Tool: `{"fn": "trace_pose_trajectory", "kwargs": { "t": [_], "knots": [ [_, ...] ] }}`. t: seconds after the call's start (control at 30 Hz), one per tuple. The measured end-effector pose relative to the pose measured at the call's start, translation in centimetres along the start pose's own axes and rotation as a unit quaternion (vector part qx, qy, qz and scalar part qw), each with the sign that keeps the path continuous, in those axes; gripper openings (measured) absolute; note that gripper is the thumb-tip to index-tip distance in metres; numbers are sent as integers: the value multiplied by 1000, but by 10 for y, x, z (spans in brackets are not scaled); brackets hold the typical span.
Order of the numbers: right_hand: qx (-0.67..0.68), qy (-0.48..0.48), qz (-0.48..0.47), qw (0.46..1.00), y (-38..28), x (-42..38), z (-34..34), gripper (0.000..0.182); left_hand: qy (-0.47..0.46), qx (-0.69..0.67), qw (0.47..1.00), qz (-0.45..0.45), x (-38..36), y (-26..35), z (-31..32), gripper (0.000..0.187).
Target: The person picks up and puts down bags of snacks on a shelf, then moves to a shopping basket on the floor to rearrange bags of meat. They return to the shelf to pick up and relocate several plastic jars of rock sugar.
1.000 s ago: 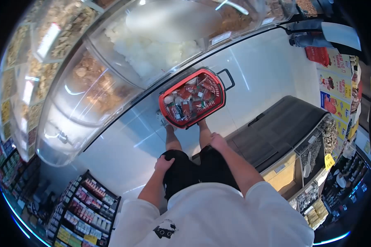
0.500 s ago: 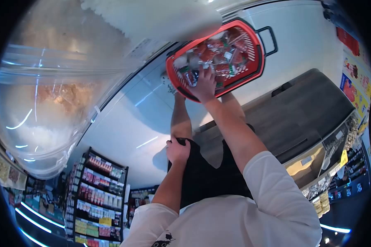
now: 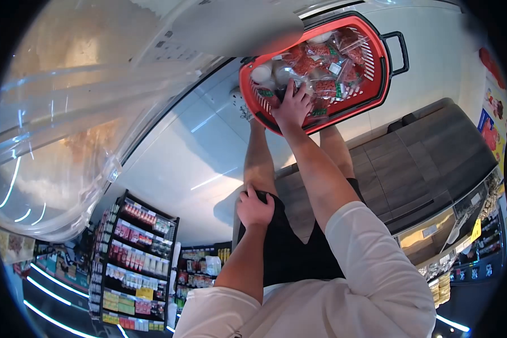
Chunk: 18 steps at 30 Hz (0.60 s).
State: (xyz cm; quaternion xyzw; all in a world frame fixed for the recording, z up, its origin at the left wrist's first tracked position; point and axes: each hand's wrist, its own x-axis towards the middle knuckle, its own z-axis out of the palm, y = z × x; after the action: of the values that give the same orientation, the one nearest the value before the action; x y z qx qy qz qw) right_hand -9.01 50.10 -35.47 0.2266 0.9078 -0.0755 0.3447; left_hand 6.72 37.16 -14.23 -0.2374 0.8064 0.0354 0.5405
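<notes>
A red basket (image 3: 384,84) with a black handle stands on the floor, holding several clear plastic packs of red items (image 3: 327,88) and some white round items (image 3: 262,73). My right hand (image 3: 294,107) reaches over its near rim, with fingers spread and touching the packs around a dark gap; no pack is clearly gripped. Resting on my knee at the hem of the black shorts (image 3: 287,253) is my left hand (image 3: 256,209), its fingers apart and nothing held in it.
Clear plastic bins (image 3: 56,169) fill the upper left. A dark wood-grain cabinet (image 3: 428,158) stands at the right. Shelves of packaged goods (image 3: 138,259) are at the lower left, and colourful posters (image 3: 493,127) hang at the far right.
The view has shifted, so the basket and both arms appear farther right. My right hand has spread its fingers over the packs. My left hand stays on the knee, its fingers looser.
</notes>
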Motion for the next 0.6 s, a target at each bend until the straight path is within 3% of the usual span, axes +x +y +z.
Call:
{"fn": "trace_pose_trajectory", "kwargs": {
  "t": [0.2, 0.27, 0.4, 0.5, 0.6],
  "knots": [
    [65, 4, -25, 998, 15, 12, -20, 113, -8, -20, 1000, -4, -5, 7, 9, 67],
    [140, -38, 2, 989, 21, 20, -39, 108, 12, -20, 1000, 2, -5, 10, 14, 66],
    [156, -65, -25, 985, 52, 32, -55, 105, 14, -26, 1000, -4, -6, 17, 15, 60],
    [186, -51, -71, 979, 83, 33, -68, 101, -26, -23, 999, -28, -4, 22, 12, 62],
    [318, 14, -85, 944, 117, 38, -78, 92, -21, -14, 999, -29, -2, 25, 12, 60]
  ]
}}
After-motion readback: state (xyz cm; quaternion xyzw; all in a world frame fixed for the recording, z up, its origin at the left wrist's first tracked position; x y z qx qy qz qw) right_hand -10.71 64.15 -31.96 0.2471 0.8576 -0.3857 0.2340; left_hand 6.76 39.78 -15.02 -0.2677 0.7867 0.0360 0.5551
